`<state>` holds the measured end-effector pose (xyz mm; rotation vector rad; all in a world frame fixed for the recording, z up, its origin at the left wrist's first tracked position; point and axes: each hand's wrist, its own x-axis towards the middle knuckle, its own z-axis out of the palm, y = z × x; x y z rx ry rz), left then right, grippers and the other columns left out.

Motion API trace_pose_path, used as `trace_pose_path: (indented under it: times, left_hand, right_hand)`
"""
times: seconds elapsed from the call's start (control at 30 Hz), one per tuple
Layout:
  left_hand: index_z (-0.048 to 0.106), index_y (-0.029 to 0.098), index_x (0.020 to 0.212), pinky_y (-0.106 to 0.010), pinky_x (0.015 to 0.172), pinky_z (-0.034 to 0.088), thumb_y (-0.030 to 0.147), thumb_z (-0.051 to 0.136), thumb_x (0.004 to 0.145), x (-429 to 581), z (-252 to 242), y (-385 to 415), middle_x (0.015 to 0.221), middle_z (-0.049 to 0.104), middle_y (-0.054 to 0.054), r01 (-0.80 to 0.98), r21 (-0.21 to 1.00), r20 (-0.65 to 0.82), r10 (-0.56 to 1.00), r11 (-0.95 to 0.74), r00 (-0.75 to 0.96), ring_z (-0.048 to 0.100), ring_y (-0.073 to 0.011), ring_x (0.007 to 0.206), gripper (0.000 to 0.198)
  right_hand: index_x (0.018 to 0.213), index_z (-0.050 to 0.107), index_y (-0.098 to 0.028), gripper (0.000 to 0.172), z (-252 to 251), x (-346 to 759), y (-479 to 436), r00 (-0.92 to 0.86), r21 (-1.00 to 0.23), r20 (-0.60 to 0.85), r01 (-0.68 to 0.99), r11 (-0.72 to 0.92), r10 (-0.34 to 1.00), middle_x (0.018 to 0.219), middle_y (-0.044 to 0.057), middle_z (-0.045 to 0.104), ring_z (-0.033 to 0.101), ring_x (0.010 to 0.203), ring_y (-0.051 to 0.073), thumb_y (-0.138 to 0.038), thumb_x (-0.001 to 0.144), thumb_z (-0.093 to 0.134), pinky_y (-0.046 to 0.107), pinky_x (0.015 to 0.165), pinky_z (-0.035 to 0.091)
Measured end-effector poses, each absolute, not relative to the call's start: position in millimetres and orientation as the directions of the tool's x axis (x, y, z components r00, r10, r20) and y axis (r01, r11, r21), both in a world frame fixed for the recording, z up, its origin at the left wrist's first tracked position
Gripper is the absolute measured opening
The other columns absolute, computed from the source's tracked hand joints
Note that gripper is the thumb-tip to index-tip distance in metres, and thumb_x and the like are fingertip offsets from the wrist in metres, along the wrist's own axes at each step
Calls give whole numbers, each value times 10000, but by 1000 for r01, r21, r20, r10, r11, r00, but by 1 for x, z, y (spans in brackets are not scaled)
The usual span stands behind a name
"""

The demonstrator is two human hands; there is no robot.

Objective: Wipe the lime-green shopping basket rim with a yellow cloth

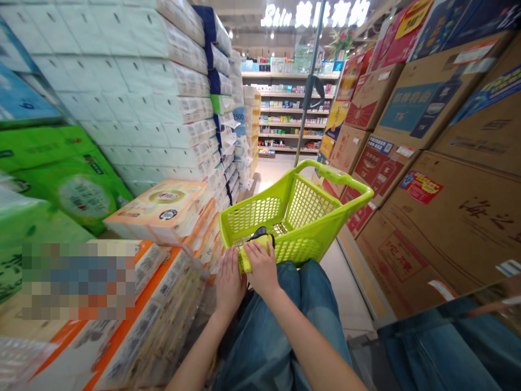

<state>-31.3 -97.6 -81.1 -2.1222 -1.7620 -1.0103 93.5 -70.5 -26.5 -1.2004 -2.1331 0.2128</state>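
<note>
Two bare hands meet at the near end of a lime-green shopping basket (309,206), its glossy molded plastic walls pierced by rows of small openings, in a store aisle lined with stacked goods. The right hand (260,266) has its grip closed over a soft-looking yellow piece (246,263) with a black strap (272,238), which sits at the basket's near rim, just above a pair of blue denim knees (301,304). The left hand (228,278) lies just beside it with fingers over the near left corner; whether that grip is clenched or merely resting cannot be told from this angle. To the left rise smooth, plastic-wrapped white packs (109,70) in many layers, with glossy green packs (83,198) below and one flat, pale-orange pack (163,201) topping a nearer row. Matte brown cardboard cartons (459,201) with squared edges wall the right side. One slim metal pole (306,108) stands ahead, before long shelves (293,110) of small packages. A blue panel on one carton reads "T6," a blue-and-white pack (238,118) shows "2500," and the glowing white sign (315,13) overhead spells "Shin" ahead of Chinese characters.
</note>
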Motion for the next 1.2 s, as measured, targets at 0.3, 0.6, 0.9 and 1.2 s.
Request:
trace_pose_path:
  times: [0.3, 0.6, 0.9, 1.2]
  left_hand:
    - [193, 96, 1505, -515, 1164, 285, 124, 449, 862, -30, -82, -93, 1502, 376, -182, 939, 267, 609, 793, -218, 11, 267, -284, 1447, 692]
    - [143, 98, 1517, -526, 1153, 304, 158, 463, 877, -21, -80, -96, 1525, 336, -191, 933, 295, 608, 794, -204, -19, 247, -298, 1452, 718]
    - [176, 105, 1512, -505, 1158, 299, 143, 457, 866, -26, -86, -94, 1522, 351, -185, 939, 273, 604, 797, -207, 0, 265, -283, 1448, 706]
    - [161, 131, 1517, -549, 1152, 301, 173, 468, 883, -15, -82, -94, 1541, 318, -176, 914, 340, 632, 774, -222, -47, 249, -299, 1452, 706]
  right_hand:
    - [1349, 508, -252, 596, -21, 176, -38, -359, -321, 527, 755, 572, 770, 1374, 28, 580, 446, 1333, 183, -106, 773, 477, 466, 1197, -1]
    - [1323, 546, -196, 614, -24, 149, -40, -112, -442, 530, 809, 387, 840, 1378, 59, 574, 436, 1351, 228, -80, 725, 477, 507, 1199, 4]
    - [1402, 460, -259, 593, -26, 116, -60, -490, -377, 467, 642, 668, 736, 1419, 51, 534, 423, 1364, 183, -154, 820, 493, 478, 1195, -95]
    - [1318, 551, -234, 630, -16, 207, -18, -89, -388, 528, 859, 334, 844, 1373, 51, 578, 470, 1329, 220, -65, 718, 465, 549, 1183, -18]
